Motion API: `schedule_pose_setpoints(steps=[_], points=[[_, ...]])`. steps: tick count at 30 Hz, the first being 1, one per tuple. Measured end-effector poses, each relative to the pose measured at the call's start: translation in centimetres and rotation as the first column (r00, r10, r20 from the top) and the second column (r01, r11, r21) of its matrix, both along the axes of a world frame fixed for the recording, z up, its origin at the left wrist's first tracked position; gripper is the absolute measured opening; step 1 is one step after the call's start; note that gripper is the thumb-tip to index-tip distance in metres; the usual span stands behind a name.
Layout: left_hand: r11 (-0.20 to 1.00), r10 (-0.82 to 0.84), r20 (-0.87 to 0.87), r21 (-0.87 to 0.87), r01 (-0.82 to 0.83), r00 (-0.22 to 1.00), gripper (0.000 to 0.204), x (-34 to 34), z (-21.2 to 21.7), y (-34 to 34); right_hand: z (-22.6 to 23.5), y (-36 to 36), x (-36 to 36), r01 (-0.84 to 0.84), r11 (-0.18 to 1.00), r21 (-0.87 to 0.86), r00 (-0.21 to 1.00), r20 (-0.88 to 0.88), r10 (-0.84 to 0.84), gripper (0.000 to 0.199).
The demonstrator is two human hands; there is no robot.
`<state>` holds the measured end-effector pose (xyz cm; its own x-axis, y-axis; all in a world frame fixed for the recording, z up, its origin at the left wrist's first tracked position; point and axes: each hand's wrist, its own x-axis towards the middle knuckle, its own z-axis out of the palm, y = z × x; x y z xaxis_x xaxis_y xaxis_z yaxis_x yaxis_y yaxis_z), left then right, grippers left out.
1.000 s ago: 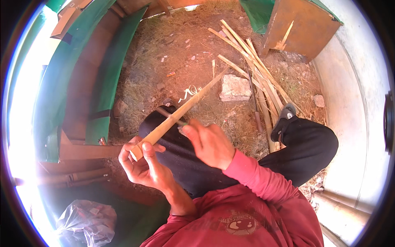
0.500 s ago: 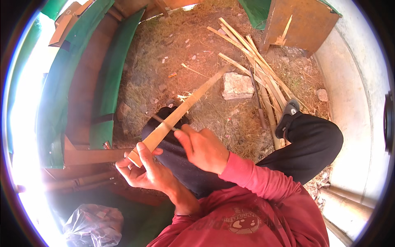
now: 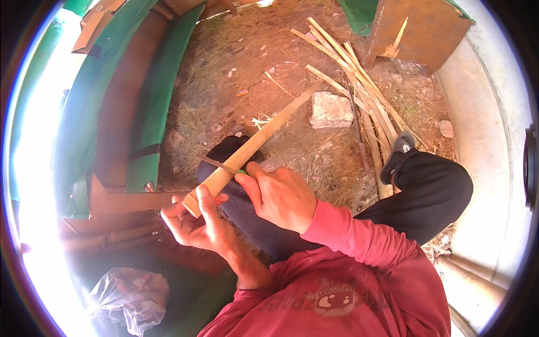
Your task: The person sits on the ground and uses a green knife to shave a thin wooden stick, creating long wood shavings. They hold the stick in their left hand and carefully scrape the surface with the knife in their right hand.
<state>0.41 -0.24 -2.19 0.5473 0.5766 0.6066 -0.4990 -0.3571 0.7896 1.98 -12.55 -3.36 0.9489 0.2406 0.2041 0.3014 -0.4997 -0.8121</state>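
Note:
A long pale bamboo strip (image 3: 255,143) slants from my lap up toward the upper right over the dry ground. My left hand (image 3: 196,222) grips its near end, thumb over the top. My right hand (image 3: 278,194) is closed around the green handle of a knife (image 3: 220,165); the thin blade lies across the strip just above my left hand. My knees in dark trousers sit beneath the strip.
A bundle of split bamboo strips (image 3: 359,90) lies at the upper right beside a grey stone block (image 3: 331,109). A brown wooden box (image 3: 421,33) stands behind. Green sheeting (image 3: 151,90) and planks line the left. A clear plastic bag (image 3: 126,297) sits bottom left.
The strip's near end and both hands have shifted slightly up and right. The knife blade stays across the strip close to my left hand.

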Motion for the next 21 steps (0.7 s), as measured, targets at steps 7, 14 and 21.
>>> schedule_pose_setpoints(steps=[7,14,21], points=[[1.0,-0.019,-0.068,-0.003,0.019,0.998,0.028,-1.1,-0.9,1.8,-4.6,1.2,0.8,0.18,0.969,-0.166,0.973,0.173,-0.151,0.031],[0.988,-0.146,0.046,0.049,0.144,0.988,0.028,-0.9,-1.5,1.2,-2.2,-5.6,-0.2,0.145,0.988,-0.052,0.983,0.116,-0.139,0.035],[0.934,-0.28,0.059,0.247,0.257,0.958,0.028,-1.0,-0.8,1.0,1.5,-1.6,-2.8,-0.056,0.992,0.114,0.998,0.026,0.054,0.028]])
